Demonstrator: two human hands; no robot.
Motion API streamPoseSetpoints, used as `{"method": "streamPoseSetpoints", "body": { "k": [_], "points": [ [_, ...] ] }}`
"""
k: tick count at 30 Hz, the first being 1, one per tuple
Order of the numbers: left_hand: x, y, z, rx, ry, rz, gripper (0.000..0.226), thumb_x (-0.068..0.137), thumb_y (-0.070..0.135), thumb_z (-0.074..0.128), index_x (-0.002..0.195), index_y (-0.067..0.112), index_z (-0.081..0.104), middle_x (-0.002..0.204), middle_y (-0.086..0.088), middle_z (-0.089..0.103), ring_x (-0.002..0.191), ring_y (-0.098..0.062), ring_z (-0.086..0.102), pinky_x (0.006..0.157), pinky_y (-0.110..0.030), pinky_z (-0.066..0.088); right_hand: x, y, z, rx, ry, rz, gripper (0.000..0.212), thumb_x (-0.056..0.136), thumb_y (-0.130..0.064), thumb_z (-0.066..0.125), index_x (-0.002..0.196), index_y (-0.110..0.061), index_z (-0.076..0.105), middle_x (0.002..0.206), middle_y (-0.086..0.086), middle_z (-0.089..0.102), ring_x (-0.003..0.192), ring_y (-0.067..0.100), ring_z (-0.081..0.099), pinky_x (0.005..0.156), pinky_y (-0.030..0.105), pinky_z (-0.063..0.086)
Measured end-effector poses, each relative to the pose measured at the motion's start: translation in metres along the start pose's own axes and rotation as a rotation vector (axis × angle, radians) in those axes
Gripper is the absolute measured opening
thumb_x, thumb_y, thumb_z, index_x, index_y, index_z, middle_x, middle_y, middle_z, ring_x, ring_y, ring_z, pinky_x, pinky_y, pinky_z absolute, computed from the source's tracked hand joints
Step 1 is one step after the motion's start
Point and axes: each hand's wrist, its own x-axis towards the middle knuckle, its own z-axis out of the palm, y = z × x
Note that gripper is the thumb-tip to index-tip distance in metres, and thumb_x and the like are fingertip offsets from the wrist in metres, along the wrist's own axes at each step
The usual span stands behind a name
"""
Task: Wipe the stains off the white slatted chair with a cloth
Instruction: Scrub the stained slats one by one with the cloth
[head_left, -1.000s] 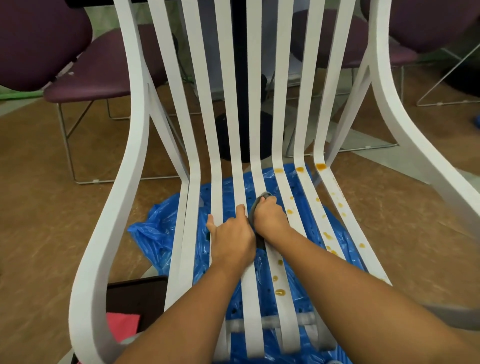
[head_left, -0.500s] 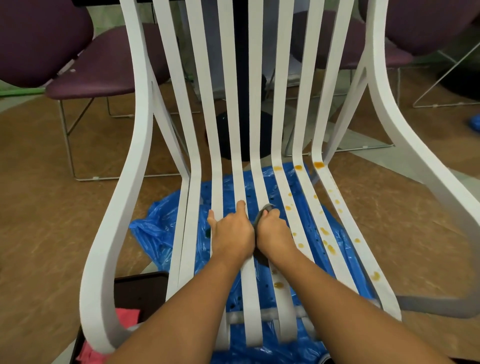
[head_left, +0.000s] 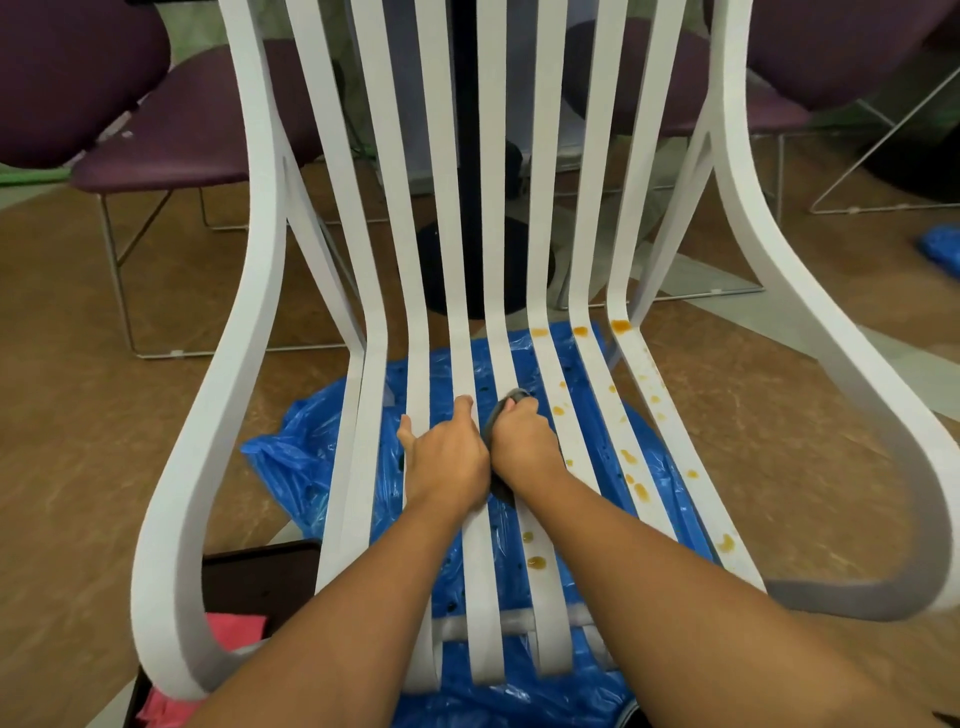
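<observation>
Left hand (head_left: 447, 457): I see it flat on a middle slat of the white slatted chair (head_left: 218, 415), fingers spread, holding nothing.
Right hand (head_left: 524, 441): fingers closed on the dark cloth (head_left: 511, 397), pressed to the adjoining slat.
Orange stains (head_left: 636, 486): untouched on the right-hand slats.
Risk: I judge a loaded cloth could smear residue or push drips through gaps onto the blue plastic sheet (head_left: 311, 457).
</observation>
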Motion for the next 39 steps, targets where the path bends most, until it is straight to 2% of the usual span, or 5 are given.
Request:
{"method": "streamPoseSetpoints", "body": {
  "k": [12,17,21,34,39],
  "points": [
    [-0.001,0.000,0.002,-0.004,0.003,-0.010,0.043,0.102,0.015,0.032,0.144,0.022,0.037,0.062,0.005,0.061,0.078,-0.017,0.066,0.123,-0.054,0.006,-0.002,-0.001,-0.001,-0.043,0.006,0.005,0.036,0.107,-0.033,0.022,0.124,-0.007,0.042,0.109,0.016,0.064,0.094,0.031,0.064,0.066,0.038,0.044],
    [-0.001,0.003,-0.003,0.007,-0.002,-0.016,0.040,0.102,0.019,0.037,0.142,0.022,0.037,0.061,0.006,0.060,0.075,-0.017,0.065,0.122,-0.054,0.006,-0.044,0.030,-0.001,-0.039,0.003,-0.016,0.037,0.107,-0.036,0.018,0.114,-0.009,0.043,0.095,0.010,0.061,0.088,0.028,0.062,0.076,0.043,0.052],
    [-0.004,0.002,-0.003,0.060,-0.009,-0.020,0.049,0.096,0.012,0.047,0.143,0.022,0.035,0.061,0.007,0.060,0.070,-0.016,0.063,0.122,-0.054,0.008,-0.083,0.058,0.001,-0.097,0.006,-0.076,0.032,0.107,-0.036,0.018,0.110,-0.013,0.040,0.080,0.000,0.054,0.073,0.020,0.057,0.066,0.036,0.047],
    [-0.005,0.000,0.001,0.047,0.028,-0.019,0.048,0.097,0.013,0.041,0.144,0.022,0.035,0.057,0.008,0.059,0.068,-0.015,0.063,0.123,-0.053,0.007,-0.081,0.047,-0.003,-0.058,0.005,-0.050,0.032,0.107,-0.033,0.017,0.112,-0.014,0.042,0.078,-0.002,0.051,0.076,0.020,0.057,0.068,0.037,0.046],
    [-0.004,0.005,0.001,0.005,0.037,-0.027,0.041,0.101,0.018,0.028,0.141,0.022,0.037,0.057,0.005,0.060,0.072,-0.018,0.065,0.123,-0.052,0.006,-0.030,0.012,-0.004,-0.005,0.028,-0.009,0.037,0.106,-0.032,0.019,0.121,-0.009,0.044,0.101,0.011,0.060,0.086,0.028,0.059,0.069,0.041,0.046]
  ]
}}
